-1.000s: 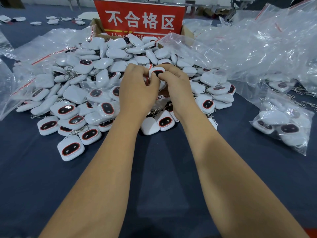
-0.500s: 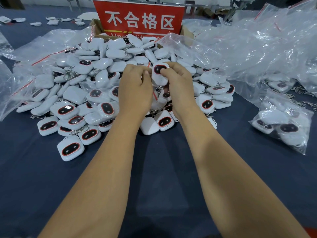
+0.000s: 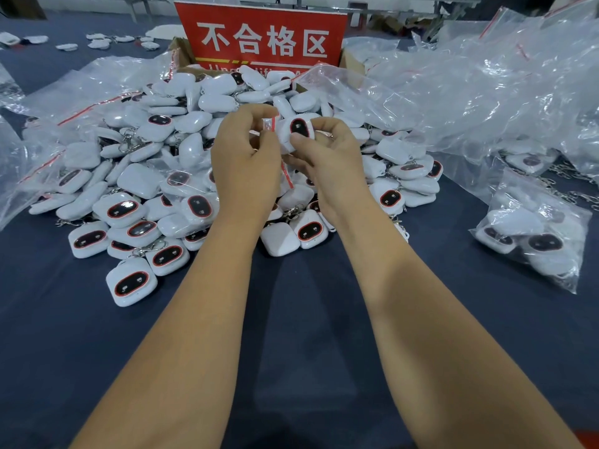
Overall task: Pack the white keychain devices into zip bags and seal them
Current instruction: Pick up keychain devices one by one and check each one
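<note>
Two hands raised over device pile (image 3: 155, 176). Right hand (image 3: 327, 166) grips white keychain device (image 3: 299, 129), dark face toward camera. Left hand (image 3: 246, 163) just beside it, pinching red-striped zip bag (image 3: 269, 124) edge. Filled bag (image 3: 534, 231) well right of right hand.

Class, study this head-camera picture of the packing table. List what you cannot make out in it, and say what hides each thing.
- Head view: whether the zip bag is sealed; the left hand covers its strip.
- Head view: the held device is partly covered by the right hand.
- Head view: the red sign has its lower line of lettering blocked by the device pile.
- Head view: devices inside the filled bag cannot be counted through the crinkled plastic.
</note>
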Motion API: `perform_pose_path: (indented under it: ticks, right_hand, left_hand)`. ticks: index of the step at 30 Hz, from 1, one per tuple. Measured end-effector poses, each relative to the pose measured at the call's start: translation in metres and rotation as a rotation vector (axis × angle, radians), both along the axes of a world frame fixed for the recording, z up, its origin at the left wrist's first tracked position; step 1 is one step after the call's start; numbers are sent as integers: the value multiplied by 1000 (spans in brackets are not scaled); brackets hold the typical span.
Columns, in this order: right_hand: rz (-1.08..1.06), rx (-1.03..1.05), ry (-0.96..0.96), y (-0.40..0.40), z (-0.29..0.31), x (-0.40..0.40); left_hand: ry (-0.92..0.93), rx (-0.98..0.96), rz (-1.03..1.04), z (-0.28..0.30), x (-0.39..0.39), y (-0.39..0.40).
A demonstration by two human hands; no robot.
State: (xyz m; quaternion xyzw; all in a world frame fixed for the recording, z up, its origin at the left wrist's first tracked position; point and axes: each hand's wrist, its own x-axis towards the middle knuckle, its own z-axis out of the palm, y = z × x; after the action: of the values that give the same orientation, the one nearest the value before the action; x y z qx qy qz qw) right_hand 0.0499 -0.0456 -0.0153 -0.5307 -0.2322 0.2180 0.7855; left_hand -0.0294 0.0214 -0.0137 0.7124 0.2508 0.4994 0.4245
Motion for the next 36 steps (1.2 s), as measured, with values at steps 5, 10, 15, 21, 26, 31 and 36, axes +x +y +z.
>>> perform_pose_path:
  ticks: [5, 10, 15, 21, 26, 31, 36]
  right_hand:
    - [-67, -267, -424, 2, -2, -7]
    - [65, -442, -365, 4, 2, -16]
    - [172, -490, -527, 2, -3, -16]
    - [31, -494, -632, 1, -7, -11]
    - [-185, -516, -777, 0, -8, -11]
    - [-439, -942, -1060, -7, -11, 3]
    - [-448, -1206, -1034, -13, -12, 8]
  left_hand:
    - [-65, 28, 28, 1, -1, -2]
    - [-160, 116, 114, 3, -2, -2]
    - [-55, 341, 164, 3, -5, -4]
    - [298, 430, 148, -1, -1, -1]
    - [390, 417, 183, -3, 0, 7]
    - [430, 411, 185, -6, -1, 10]
    - [417, 430, 181, -7, 0, 10]
